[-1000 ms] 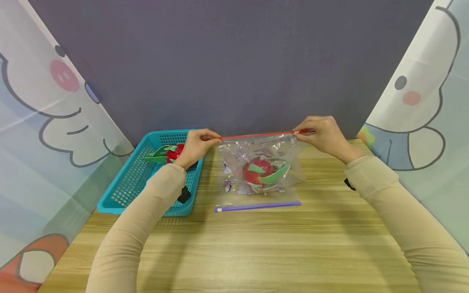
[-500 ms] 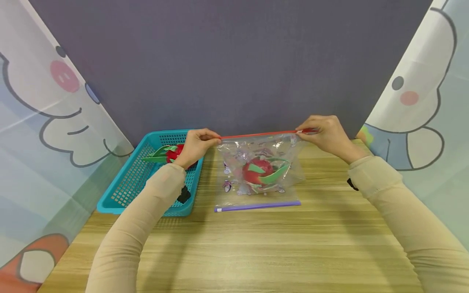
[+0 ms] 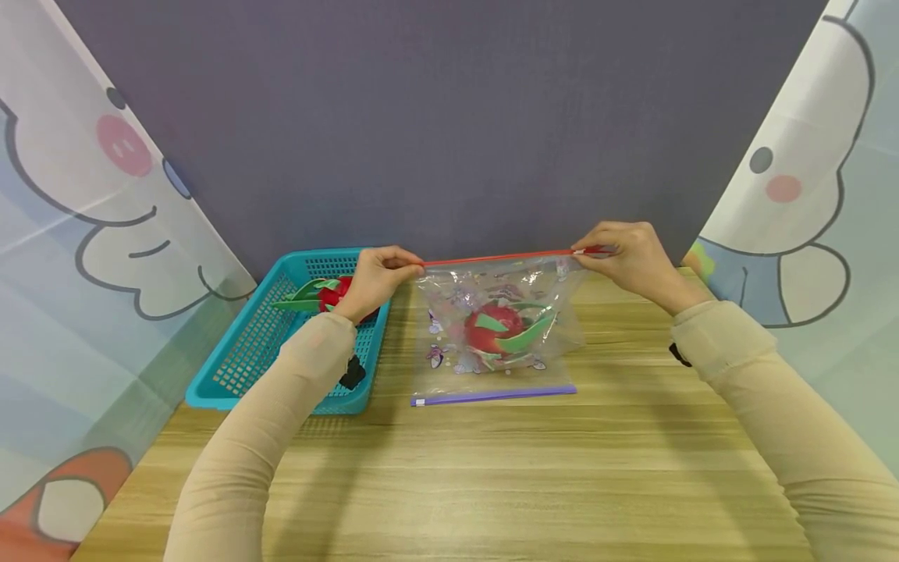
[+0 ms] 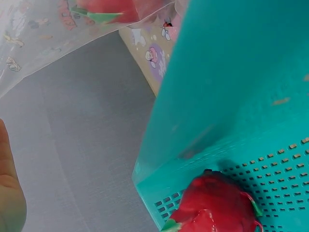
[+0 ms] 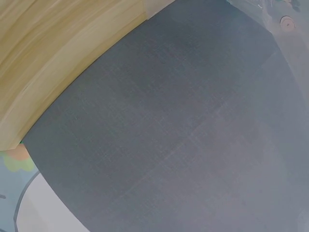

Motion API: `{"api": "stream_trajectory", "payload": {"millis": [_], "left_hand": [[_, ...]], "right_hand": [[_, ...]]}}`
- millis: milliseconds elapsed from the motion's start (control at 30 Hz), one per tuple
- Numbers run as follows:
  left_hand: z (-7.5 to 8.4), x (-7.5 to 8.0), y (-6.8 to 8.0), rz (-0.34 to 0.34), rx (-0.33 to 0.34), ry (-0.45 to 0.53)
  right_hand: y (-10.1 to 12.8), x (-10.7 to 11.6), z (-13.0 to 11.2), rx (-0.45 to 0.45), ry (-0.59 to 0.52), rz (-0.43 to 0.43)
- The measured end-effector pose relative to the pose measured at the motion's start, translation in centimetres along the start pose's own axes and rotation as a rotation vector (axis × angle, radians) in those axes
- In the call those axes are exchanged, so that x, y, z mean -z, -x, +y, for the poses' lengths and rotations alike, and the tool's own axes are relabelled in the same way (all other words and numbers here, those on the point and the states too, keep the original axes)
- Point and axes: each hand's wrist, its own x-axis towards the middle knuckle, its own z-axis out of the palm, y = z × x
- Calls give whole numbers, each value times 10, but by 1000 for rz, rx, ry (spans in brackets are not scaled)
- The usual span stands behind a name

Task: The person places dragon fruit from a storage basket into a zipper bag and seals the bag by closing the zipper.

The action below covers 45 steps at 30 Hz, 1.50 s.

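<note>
Open desk (image 3: 492, 476) in front of the bag (image 3: 495, 328): wide free lane between both sleeves. Basket (image 3: 246, 355) blocks the left side, close beside the bag; the wall (image 3: 449, 117) closes off the back just behind it. Right of the bag, bare desk up to the curtain (image 3: 815, 195).

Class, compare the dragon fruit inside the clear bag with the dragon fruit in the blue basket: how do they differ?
The bagged dragon fruit sits inside the clear zip bag, fully in view; the basket dragon fruit lies bare in the blue basket, partly hidden behind the left hand. Both are red with green leaves.
</note>
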Motion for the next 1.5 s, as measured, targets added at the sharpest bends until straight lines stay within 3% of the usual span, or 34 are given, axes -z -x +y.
{"api": "stream_trajectory", "payload": {"millis": [367, 1167, 1500], "left_hand": [[-2, -1, -2, 1, 1, 13], [-3, 0, -3, 2, -20, 17], [-2, 1, -2, 18, 18, -27]], "right_hand": [[1, 3, 1, 23, 13, 10], [6, 10, 3, -30, 42, 15], [9, 13, 4, -18, 28, 10]]}}
